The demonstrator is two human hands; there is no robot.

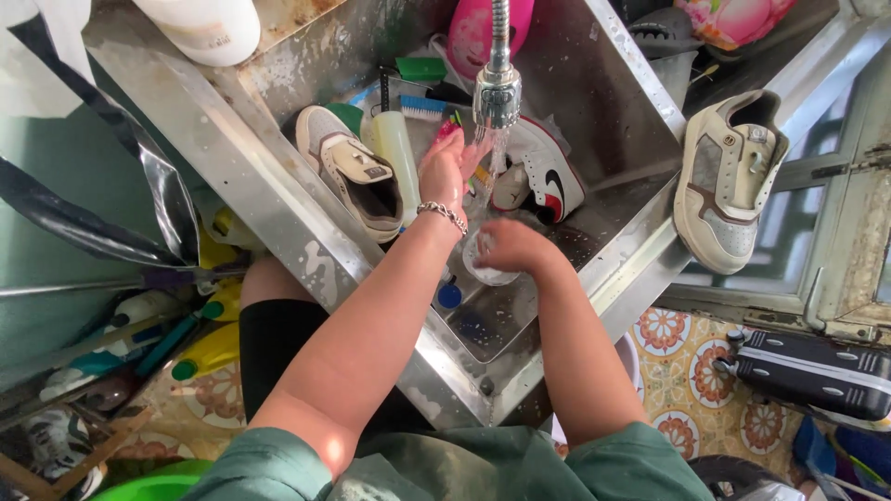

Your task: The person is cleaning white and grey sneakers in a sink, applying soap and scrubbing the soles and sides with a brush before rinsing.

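Head view: wet left hand (448,172) under faucet (497,93), steel sink (278,199).

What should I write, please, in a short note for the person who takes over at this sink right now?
Left hand: open, under the running tap, bracelet on the wrist.
Right hand: fingers closed on a small pale item; what it is cannot be told.
In the sink: a beige shoe, a white shoe, brushes, a bottle.
On the sink's edge: another beige shoe.
Done: unclear. Left: the shoes in the sink.

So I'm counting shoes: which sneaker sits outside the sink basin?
The beige sneaker on the sink's right rim; the other two lie inside the basin.
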